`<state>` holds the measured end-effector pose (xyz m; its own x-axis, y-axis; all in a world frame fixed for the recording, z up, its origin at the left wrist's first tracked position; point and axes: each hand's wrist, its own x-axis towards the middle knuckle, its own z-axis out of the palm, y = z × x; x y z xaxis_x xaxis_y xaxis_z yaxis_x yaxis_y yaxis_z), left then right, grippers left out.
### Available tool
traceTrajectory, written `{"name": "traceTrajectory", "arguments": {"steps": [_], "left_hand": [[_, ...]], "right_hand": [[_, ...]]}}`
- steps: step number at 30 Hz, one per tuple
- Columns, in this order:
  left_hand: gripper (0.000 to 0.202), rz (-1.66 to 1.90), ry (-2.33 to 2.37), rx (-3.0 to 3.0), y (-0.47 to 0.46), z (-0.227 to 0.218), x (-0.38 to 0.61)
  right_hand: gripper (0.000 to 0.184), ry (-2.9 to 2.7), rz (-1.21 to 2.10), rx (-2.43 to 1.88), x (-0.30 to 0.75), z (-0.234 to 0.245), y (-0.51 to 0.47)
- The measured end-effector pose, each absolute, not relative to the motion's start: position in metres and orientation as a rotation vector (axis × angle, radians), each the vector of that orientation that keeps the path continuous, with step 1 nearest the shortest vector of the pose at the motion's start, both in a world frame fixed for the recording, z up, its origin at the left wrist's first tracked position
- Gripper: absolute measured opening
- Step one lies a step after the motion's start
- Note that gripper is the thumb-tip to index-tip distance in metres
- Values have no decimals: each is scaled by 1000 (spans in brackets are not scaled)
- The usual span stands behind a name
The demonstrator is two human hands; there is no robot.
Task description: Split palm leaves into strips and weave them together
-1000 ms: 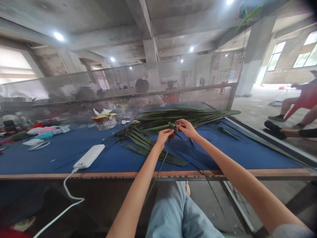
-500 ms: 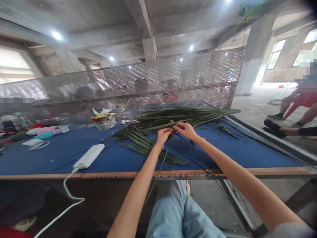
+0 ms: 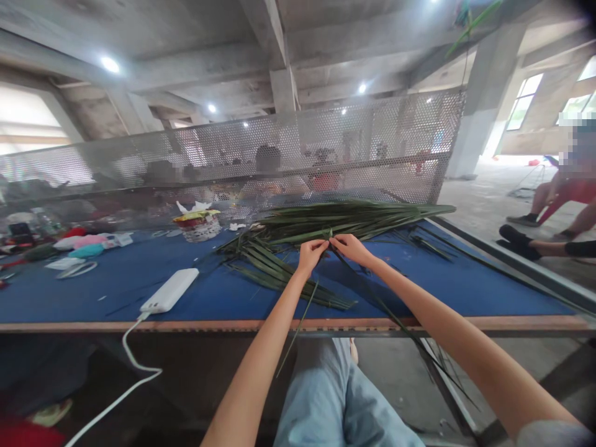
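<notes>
Ceiling lamps (image 3: 110, 64) and bright windows (image 3: 524, 102) beyond the fingers (image 3: 347, 246) give even light, while the picture's edges, far from them, bow and blur.

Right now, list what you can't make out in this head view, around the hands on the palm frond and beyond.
Head view:
- Where the left hand and right hand meet: their fingers hide how the strips of the palm frond cross.
- Beyond the perforated metal screen: the mesh blurs the people and their work.
- Seated person: pixelated and cut off by the right edge.
- White cable: its far end is cut off by the bottom edge.
</notes>
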<state>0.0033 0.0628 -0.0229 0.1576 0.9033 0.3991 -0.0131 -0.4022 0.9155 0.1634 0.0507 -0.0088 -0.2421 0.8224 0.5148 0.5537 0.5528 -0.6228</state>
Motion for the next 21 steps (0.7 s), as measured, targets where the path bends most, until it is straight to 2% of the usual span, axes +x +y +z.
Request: {"name": "traceTrajectory", "arguments": {"steps": [10, 15, 21], "left_hand": [[23, 1383, 938, 1434, 68, -28, 1], [23, 1418, 964, 1330, 70, -28, 0], [24, 1481, 884, 1186, 70, -25, -1]], "right_hand": [[39, -2128, 392, -1114, 165, -7, 47], [46, -2147, 824, -1011, 164, -6, 42], [46, -2225, 1227, -902, 165, 1, 35]]}}
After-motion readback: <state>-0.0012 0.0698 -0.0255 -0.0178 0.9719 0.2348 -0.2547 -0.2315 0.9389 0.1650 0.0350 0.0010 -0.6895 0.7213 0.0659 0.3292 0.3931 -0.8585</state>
